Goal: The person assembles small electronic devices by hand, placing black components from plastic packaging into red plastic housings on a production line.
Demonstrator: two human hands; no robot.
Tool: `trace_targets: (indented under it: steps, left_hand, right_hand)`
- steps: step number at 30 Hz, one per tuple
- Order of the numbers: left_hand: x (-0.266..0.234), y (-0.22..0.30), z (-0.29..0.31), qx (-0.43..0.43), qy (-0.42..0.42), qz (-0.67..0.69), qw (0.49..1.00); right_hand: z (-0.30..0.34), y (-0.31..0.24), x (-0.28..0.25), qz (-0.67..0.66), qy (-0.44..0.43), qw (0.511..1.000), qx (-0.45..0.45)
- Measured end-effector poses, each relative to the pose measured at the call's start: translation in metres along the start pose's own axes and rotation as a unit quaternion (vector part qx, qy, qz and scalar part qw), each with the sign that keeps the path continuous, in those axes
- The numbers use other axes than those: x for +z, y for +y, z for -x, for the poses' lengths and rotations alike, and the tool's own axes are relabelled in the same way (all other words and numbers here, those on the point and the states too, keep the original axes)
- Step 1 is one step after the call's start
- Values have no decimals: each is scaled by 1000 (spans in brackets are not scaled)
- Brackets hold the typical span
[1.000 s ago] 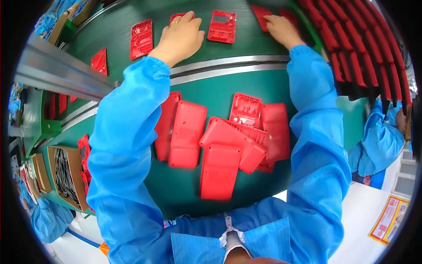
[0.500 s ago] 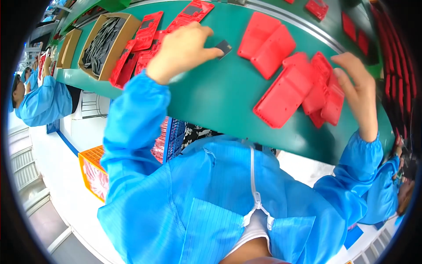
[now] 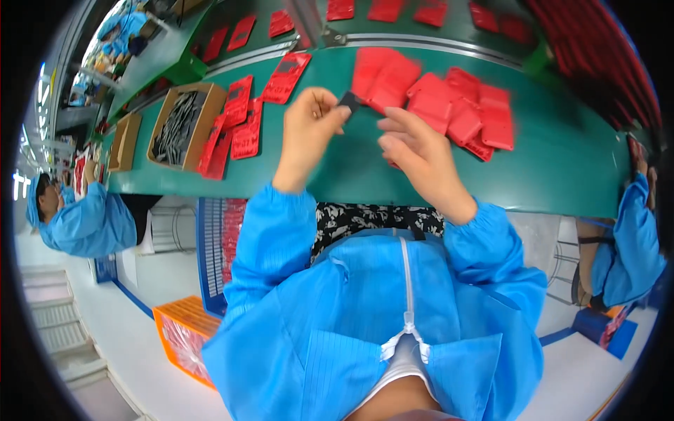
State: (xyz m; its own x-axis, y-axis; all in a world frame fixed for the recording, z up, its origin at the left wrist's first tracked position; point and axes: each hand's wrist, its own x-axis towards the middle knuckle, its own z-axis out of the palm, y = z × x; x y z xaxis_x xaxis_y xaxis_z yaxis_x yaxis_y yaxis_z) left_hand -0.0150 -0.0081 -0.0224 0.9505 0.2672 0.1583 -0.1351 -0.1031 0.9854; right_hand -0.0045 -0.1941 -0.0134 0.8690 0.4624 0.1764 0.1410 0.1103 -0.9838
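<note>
My left hand [image 3: 307, 133] pinches a small dark rectangular piece [image 3: 349, 103] between thumb and fingers, above the green worktop. To its right my right hand [image 3: 419, 151] hangs with curved fingers apart, gripping nothing I can see. Beyond its fingertips lies a loose pile of red plastic casings, one [image 3: 430, 102] close to the hand and another [image 3: 497, 119] farther right. On the left, several red casings with dark recesses lie partly overlapping, such as one [image 3: 239, 100] next to a cardboard box and one [image 3: 286, 78] farther back.
The cardboard box [image 3: 206, 137] holds many thin dark pieces; a smaller cardboard box [image 3: 123, 143] stands left of it. Behind a metal rail [image 3: 421, 42], more red casings [image 3: 385, 10] lie in a row. Blue-sleeved people [image 3: 91, 221] sit at both sides. Blue and orange crates [image 3: 184, 337] are below.
My right hand has come leftward from the right end of the red pile toward my left hand. The left hand still holds the dark piece, now tilted differently. The whole view has shifted.
</note>
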Motion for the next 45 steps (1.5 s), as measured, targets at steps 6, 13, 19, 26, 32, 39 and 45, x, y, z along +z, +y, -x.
trace_targets:
  steps: [6,13,19,26,32,39,45]
  left_hand:
    - [36,18,20,75,-72,2,995]
    - [56,-1,-45,168,11,-538,826]
    - [56,-13,-63,79,-5,-490,868]
    - [17,-5,-43,-47,-19,226,973]
    - [30,-12,-13,-77,-64,339,936]
    - [14,-28,-8,-97,-121,457,876]
    - [17,-15,-6,-31,-1,385,923]
  right_hand:
    - [-3,10,-15,-191,64,979,22]
    - [7,12,-41,-123,125,984,-28]
    - [1,27,-50,-54,161,985,-26]
    - [-30,-2,-41,-149,113,982,-38]
    - [-70,-6,7,-98,-10,987,-124]
    - [-71,-6,13,-130,39,986,-94]
    - [-61,-7,-12,-50,46,995,-68]
